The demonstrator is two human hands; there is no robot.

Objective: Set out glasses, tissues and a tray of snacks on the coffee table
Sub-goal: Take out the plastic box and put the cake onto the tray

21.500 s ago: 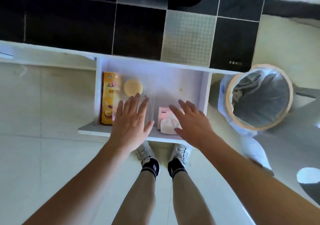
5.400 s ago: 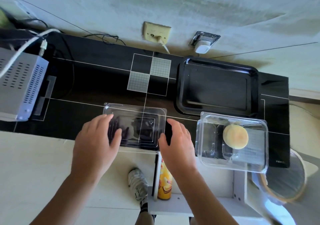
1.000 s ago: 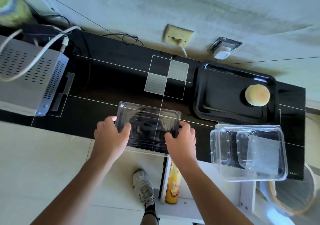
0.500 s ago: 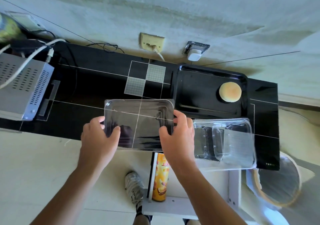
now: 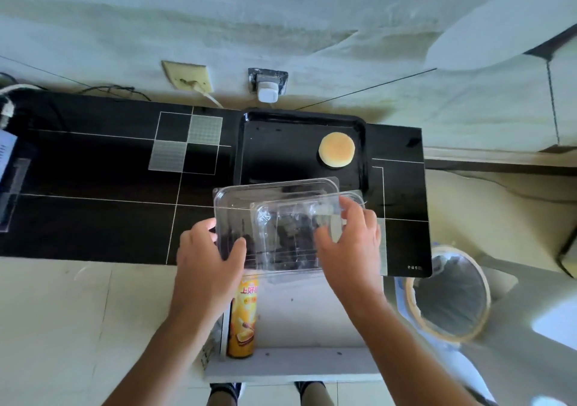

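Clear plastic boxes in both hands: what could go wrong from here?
1. The left hand and right hand grip the clear plastic boxes by their edges only. Thin, see-through plastic may flex or slip.
2. The boxes hang partly past the black cabinet top, above the open drawer with the snack can. A drop would likely land there or on the floor.
3. Their far edge overlaps the black tray; pushing forward could nudge it and the round cake.
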